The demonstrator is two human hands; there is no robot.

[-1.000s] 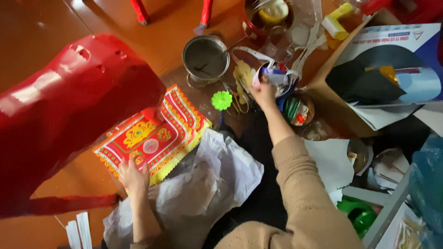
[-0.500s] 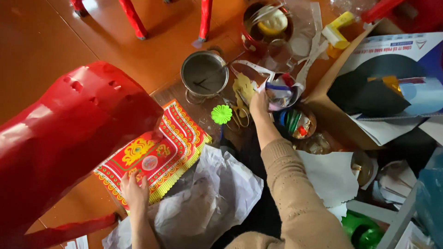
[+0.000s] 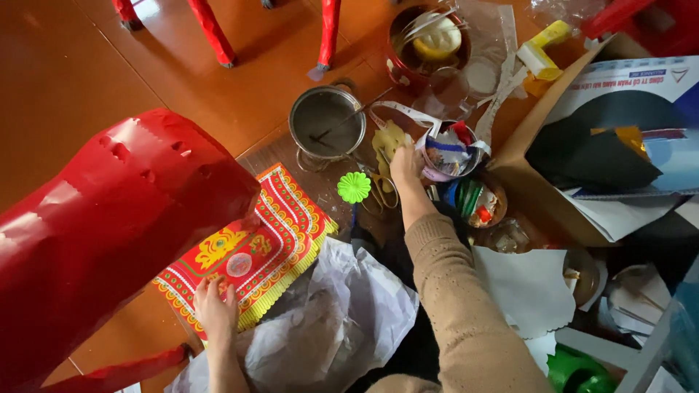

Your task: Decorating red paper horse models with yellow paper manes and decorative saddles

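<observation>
Under the left hand (image 3: 213, 309), fingers spread flat, lies red-and-yellow patterned paper (image 3: 247, 255); right fingers hidden.

Two hands are seen: one left hand (image 3: 215, 311) and one right hand (image 3: 405, 164). One metal pot (image 3: 327, 121), one green flower-shaped piece (image 3: 354, 187), one red patterned paper sheet (image 3: 251, 251), one cardboard box (image 3: 531, 145) and three red chair legs (image 3: 211, 33) are counted.

patterned paper sheet (image 3: 251, 255) left of crumpled tissue paper (image 3: 342, 320), metal pot (image 3: 326, 122) behind sheet, flower-shaped piece (image 3: 354, 187) between, cardboard box (image 3: 524, 153) far right
</observation>
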